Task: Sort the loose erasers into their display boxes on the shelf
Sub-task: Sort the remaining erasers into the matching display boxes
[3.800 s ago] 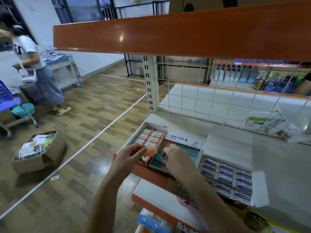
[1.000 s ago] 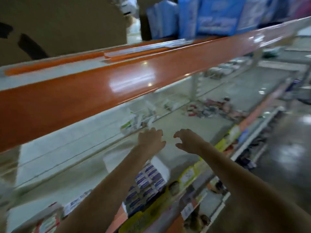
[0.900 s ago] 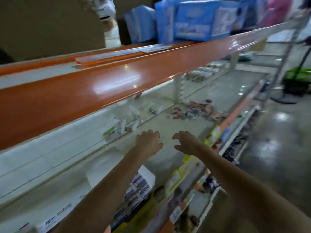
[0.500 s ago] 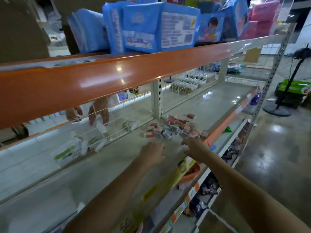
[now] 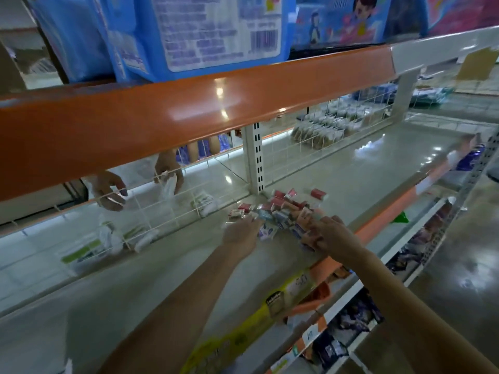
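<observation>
Landmark: white slotted upright post [image 5: 256,157] at the back of the grey shelf [image 5: 351,168].
Eraser pile: loose erasers [image 5: 280,209] heaped on the shelf at the foot of the post, spreading toward the shelf's front edge; red, pink and blue-white wrappers mixed.
Stray eraser: one red eraser [image 5: 318,193] lies apart from the heap, to the right of the post's foot.
Left hand [image 5: 241,233]: at the near-left edge of the pile, in front of the post; fingers curled down onto the erasers. Blur hides whether any is gripped.
Right hand [image 5: 328,234]: at the near-right edge of the pile, fingers bent over the erasers; grip cannot be told.
Display boxes: not in view.
Behind the post: wire grid back panel [image 5: 172,209]; through it, another person's hands [image 5: 167,176] handle white packets.
Above the post: orange shelf beam [image 5: 189,112] carrying blue packs [image 5: 210,33].
</observation>
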`<state>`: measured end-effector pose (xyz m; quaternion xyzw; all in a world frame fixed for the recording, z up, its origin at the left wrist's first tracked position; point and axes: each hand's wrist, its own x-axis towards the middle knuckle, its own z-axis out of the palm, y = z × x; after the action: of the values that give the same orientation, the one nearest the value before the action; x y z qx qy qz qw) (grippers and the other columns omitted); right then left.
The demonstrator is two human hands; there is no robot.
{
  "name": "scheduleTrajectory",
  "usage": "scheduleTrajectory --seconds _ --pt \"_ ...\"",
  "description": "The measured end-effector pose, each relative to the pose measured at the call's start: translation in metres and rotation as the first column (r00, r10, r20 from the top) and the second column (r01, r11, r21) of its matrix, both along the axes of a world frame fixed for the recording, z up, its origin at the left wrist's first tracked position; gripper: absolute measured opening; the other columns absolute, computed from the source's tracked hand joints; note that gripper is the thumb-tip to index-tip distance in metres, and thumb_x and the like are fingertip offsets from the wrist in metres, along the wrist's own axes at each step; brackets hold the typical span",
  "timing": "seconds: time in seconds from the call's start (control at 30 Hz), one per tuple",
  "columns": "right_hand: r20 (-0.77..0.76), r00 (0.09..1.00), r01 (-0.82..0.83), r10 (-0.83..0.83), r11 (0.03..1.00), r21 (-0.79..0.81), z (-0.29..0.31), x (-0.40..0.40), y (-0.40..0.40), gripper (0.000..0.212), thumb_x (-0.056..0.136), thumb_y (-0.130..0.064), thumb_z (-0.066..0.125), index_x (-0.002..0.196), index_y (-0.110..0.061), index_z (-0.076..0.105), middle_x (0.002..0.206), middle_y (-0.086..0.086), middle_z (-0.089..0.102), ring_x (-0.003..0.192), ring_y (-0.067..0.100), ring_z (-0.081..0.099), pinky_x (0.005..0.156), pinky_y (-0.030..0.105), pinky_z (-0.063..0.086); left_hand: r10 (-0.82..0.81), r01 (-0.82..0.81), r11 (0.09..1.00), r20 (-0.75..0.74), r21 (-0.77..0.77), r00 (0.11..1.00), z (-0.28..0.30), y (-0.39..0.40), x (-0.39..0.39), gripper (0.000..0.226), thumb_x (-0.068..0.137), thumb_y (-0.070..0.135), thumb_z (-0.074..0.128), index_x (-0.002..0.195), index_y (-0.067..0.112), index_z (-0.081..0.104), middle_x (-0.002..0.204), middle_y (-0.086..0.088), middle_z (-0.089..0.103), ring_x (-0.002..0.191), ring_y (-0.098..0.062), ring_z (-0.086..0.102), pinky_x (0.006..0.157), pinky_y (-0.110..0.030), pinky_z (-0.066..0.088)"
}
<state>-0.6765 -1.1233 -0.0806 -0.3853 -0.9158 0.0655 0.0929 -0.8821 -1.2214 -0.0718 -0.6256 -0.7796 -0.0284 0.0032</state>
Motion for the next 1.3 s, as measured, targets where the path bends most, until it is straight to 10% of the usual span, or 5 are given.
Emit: scheduleTrajectory --seconds 0.43,0.6,1.07,1.3 --pt "-0.361 0.93 -0.119 0.067 0.985 -0.124 -0.003 0.003 -0.003 0.03 0.083 -0.038 0.063 0.107 -0.02 0.066 0.112 -0.003 0.054 0.101 0.011 0.047 0.088 0.022 0.038 -0.02 0.014 0.993 0.055 0.116 0.998 -0.002 0.006 -0.006 0.025 0.089 0.024 0.057 0.114 0.022 0.06 0.113 0.002 0.062 0.099 -0.02 0.058 0.071 -0.028 0.04" --pt "-0.401 0.911 -0.209 0.095 0.945 -0.25 0.007 -0.006 -0.025 0.014 0.09 -0.029 0.058 0.102 -0.026 0.065 0.08 -0.014 0.056 0.066 0.001 0.052 0.059 0.013 0.042 0.018 -0.073 0.971 0.238 0.226 0.971 -0.001 -0.029 -0.004 0.025 0.085 0.028 0.063 0.11 0.028 0.061 0.102 0.004 0.065 0.089 -0.018 0.061 0.068 -0.028 0.043" --pt "-0.676 0.736 -0.571 -0.042 0.498 -0.652 0.023 -0.094 -0.134 0.014 0.084 -0.008 0.065 0.084 -0.02 0.072 0.075 0.005 0.07 0.064 0.011 0.065 0.062 0.018 0.053 0.3 -0.456 0.808 0.405 0.374 0.863 0.02 -0.212 -0.02 0.019 0.081 0.021 0.07 0.099 0.025 0.068 0.086 0.018 0.057 0.065 0.007 0.049 0.06 -0.004 0.034" --pt "-0.651 0.74 -0.663 0.168 0.344 -0.665 0.033 -0.143 -0.22 0.019 0.082 -0.002 0.065 0.097 -0.012 0.07 0.086 0.007 0.07 0.073 0.015 0.064 0.068 0.021 0.053 0.486 -0.622 0.704 0.406 0.342 0.774 0.022 -0.325 -0.031 0.022 0.083 0.023 0.069 0.104 0.027 0.067 0.095 0.015 0.062 0.076 -0.003 0.057 0.071 -0.02 0.047"
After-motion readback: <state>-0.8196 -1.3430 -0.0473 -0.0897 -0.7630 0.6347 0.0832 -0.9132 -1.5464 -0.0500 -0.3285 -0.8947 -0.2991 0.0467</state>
